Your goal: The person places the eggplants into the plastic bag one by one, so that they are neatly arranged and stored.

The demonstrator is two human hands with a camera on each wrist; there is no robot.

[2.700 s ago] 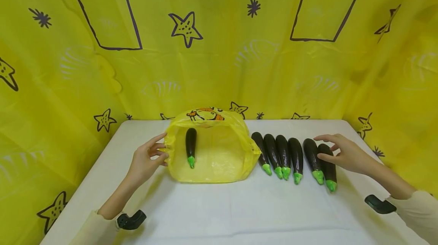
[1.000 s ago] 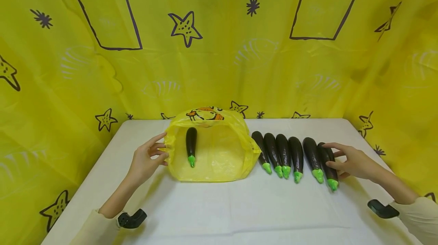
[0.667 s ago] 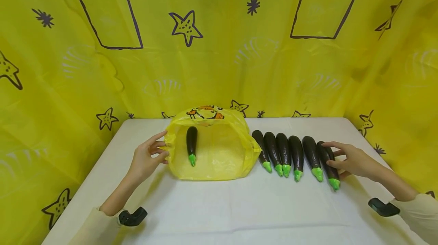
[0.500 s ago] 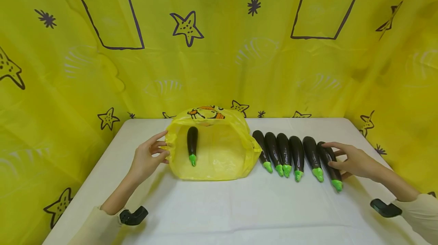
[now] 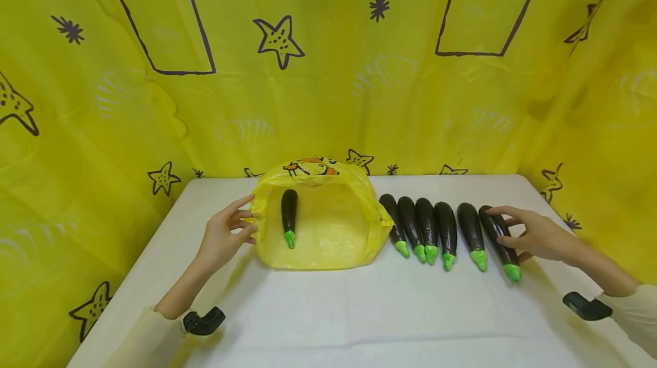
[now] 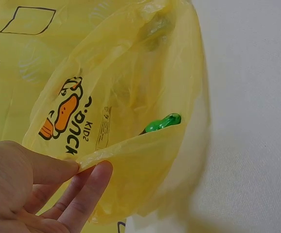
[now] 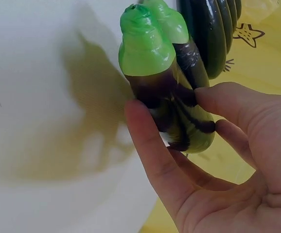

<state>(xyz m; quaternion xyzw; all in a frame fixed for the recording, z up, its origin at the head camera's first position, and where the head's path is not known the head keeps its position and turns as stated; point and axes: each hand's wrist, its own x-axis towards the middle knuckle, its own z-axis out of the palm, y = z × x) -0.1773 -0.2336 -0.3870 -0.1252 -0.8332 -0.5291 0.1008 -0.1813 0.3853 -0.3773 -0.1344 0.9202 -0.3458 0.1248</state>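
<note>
A yellow plastic bag (image 5: 333,231) lies on its side with its mouth facing me, and one dark eggplant (image 5: 289,211) with a green stem end is inside. My left hand (image 5: 220,237) pinches the bag's left rim between thumb and fingers; in the left wrist view only the eggplant's green end (image 6: 164,123) shows past the rim. At the right, my right hand (image 5: 546,237) grips the rightmost eggplant (image 5: 505,251), thumb on one side and fingers on the other. Whether it is off the table is hard to tell.
Several more eggplants (image 5: 445,231) lie side by side right of the bag, green ends toward me. The nearest to my right hand is a separate eggplant (image 5: 471,231). A white table (image 5: 328,316) is enclosed by yellow patterned curtains (image 5: 328,100).
My right hand has closed on the rightmost eggplant and shifted it a little to the right, widening the gap to its neighbour. My left hand stays on the bag's rim.
</note>
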